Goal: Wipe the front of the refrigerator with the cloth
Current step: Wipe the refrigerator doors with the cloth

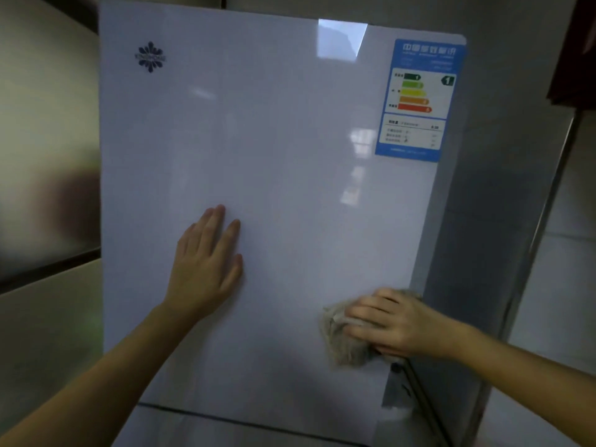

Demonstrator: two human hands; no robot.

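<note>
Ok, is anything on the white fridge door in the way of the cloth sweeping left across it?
Yes. The left hand lies flat on the white fridge door, up-left of the grey crumpled cloth under the right hand.

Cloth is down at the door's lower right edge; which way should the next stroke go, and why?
Probably sweep the cloth leftward across the lower door. The right hand presses it at the right edge, and the left hand lies flat higher up, clear of that path.
</note>
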